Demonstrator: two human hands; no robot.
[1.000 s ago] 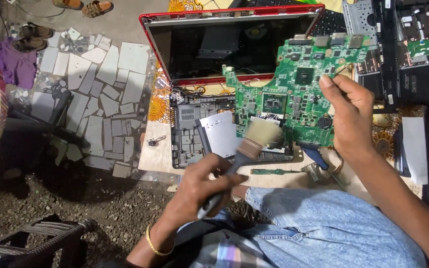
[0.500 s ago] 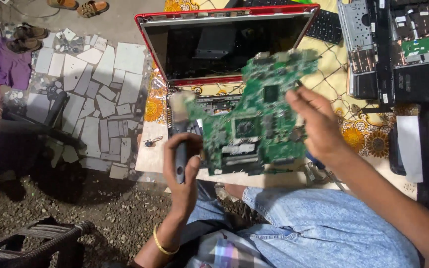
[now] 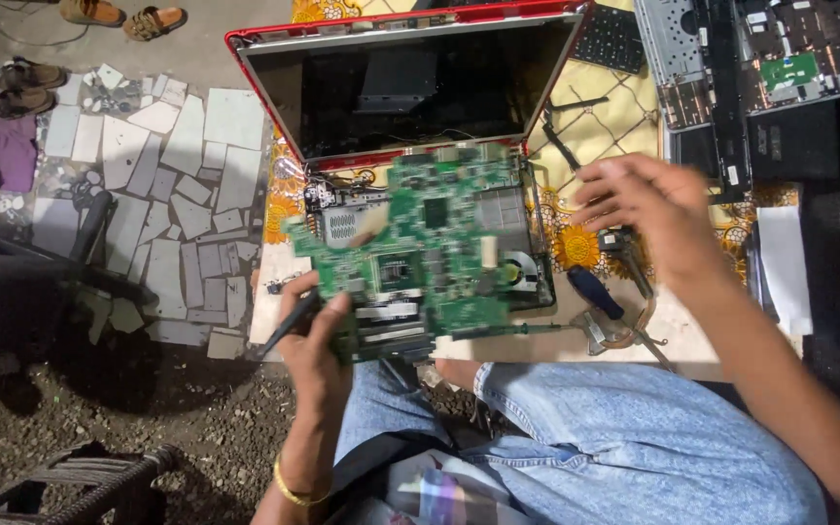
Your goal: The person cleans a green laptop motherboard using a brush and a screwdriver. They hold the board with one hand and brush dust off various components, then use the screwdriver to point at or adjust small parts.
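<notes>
Left hand (image 3: 318,335) grips green board (image 3: 420,248) by its lower-left edge, with brush handle (image 3: 289,324) in the same grip, above laptop base (image 3: 527,262). Right hand (image 3: 648,219) open, empty, just right of board.

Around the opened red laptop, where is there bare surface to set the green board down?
Bare patches: pale board edge left of the laptop base, and the strip between it and the knee. Crowded right: screwdriver, dismantled laptops. Left hand holds circuit board; right hand free.
</notes>
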